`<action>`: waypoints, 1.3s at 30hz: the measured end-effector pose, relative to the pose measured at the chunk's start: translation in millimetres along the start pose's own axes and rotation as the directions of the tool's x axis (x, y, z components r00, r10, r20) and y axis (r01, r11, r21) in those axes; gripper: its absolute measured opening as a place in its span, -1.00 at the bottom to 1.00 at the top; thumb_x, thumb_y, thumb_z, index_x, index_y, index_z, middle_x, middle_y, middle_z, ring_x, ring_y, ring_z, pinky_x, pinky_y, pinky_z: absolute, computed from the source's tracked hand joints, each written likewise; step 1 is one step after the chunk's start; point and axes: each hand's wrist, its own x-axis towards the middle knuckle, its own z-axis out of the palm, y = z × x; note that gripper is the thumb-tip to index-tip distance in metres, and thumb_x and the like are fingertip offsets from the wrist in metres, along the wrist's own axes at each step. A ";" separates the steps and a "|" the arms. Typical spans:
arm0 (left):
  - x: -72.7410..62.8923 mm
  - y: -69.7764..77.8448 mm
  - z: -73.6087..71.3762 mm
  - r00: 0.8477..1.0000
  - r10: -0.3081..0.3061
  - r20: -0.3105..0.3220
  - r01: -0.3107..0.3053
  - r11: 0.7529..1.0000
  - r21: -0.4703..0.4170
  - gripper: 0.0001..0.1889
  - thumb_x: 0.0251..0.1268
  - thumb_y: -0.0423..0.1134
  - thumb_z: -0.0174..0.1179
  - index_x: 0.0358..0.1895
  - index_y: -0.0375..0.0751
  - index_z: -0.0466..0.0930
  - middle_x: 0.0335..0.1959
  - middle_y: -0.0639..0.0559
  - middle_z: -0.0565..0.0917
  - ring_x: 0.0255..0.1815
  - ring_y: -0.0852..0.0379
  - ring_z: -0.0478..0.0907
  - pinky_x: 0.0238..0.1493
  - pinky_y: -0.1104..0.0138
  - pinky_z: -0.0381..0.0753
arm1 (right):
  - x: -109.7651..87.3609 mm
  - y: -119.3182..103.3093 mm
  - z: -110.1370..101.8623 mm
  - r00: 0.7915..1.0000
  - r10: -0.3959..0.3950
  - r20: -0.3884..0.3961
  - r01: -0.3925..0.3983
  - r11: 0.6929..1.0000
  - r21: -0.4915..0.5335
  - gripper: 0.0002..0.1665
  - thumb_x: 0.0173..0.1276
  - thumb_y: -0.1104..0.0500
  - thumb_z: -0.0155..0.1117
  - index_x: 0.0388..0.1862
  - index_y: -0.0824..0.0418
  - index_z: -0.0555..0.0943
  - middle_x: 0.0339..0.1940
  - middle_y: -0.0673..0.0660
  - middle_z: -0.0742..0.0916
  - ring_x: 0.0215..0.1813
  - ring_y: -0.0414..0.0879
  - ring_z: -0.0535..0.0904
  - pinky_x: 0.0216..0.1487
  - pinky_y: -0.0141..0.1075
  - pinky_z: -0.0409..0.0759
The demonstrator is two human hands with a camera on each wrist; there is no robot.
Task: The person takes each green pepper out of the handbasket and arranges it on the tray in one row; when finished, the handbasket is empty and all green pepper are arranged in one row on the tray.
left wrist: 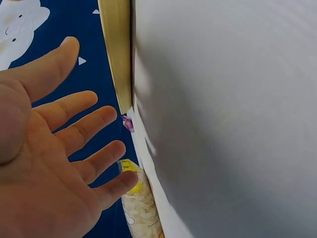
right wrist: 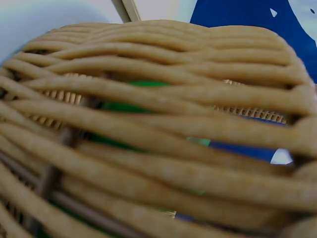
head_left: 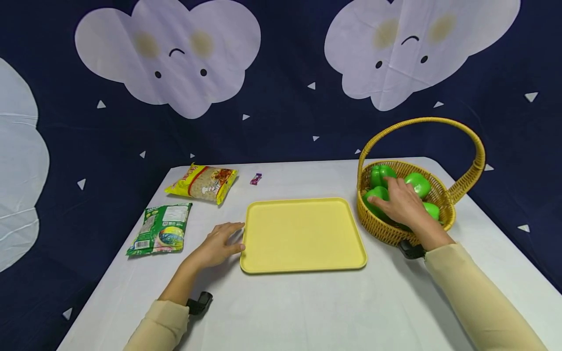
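My left hand (head_left: 221, 243) is beside the left edge of a yellow tray (head_left: 303, 236), fingertips right at its rim. In the left wrist view the fingers of that hand (left wrist: 59, 144) are spread, with nothing in the palm. Inside a wicker basket (head_left: 382, 233) at the right, my right hand (head_left: 403, 201) reaches over green bell peppers. Its thumb lies over the front-left pepper (head_left: 374, 194), and its index finger points toward the back-left pepper (head_left: 381, 173). Two more peppers lie at the right, one farther back (head_left: 418, 184) and one nearer (head_left: 432, 210). Basket weave (right wrist: 158, 114) hides the hand in the right wrist view.
A yellow-red bag of dry food (head_left: 204, 184) and a green packet (head_left: 162, 230) lie at the left. A small purple wrapped candy (head_left: 256, 179) sits behind the tray. The basket's tall handle (head_left: 423, 120) arches up, and a dark cloud-printed cloth (head_left: 290, 122) hangs behind the table.
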 end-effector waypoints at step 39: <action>6.1 -8.6 3.8 0.994 0.026 0.111 -0.024 0.999 -0.025 -0.32 0.21 -0.21 0.24 0.38 -0.30 0.23 0.39 -0.31 0.29 0.45 -0.33 0.12 0.44 -0.17 0.10 | 18.9 12.9 21.0 0.999 0.018 0.028 -0.017 1.000 -0.020 0.01 0.24 -0.26 0.18 0.28 0.56 0.19 0.18 0.58 0.38 0.17 0.44 0.35 0.11 0.25 0.39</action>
